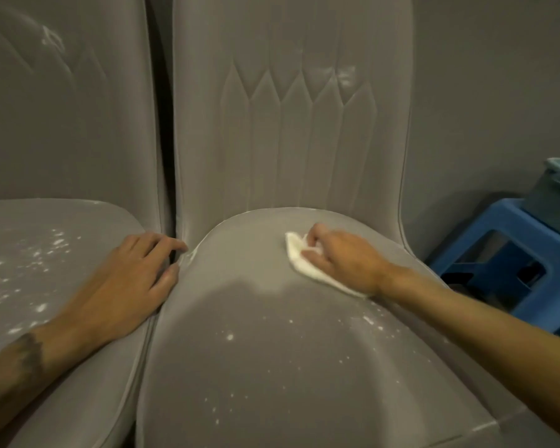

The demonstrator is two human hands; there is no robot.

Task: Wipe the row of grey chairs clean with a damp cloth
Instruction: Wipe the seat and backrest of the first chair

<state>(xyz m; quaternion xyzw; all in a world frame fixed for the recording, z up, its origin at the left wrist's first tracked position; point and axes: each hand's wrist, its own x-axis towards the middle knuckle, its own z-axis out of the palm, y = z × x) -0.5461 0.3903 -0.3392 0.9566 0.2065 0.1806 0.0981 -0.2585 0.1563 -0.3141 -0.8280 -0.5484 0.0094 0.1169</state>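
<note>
R hand = right hand [340,257], centre-right of frame, fingers curled over the white cloth [299,258], pressing it flat on the back part of the centre chair [272,367] seat, near the backrest. Cloth bunched, its tail sticks out under the wrist.

L hand = left hand [126,279], centre-left, holds nothing. Fingers spread and relaxed, palm down on the inner edge of the left chair [46,240], fingertips at the gap btw the two seats. Looks like bracing.

Progress, my read: early.
- Centre seat: the strip around the cloth looks free of specks. The darker patch mid-seat could be damp or shadow, can't tell.
- White specks [229,336] left at lower centre and lower right of that seat, plus a line along its left seam.
- Centre backrest: white smear at upper right, not done.
- Left chair: seat heavily speckled, smudge on backrest at upper left, untouched.
- Any other chairs in the row are out of view.

Right edge: blue stool [498,253] with a tub [556,189] on it, against the grey wall.
</note>
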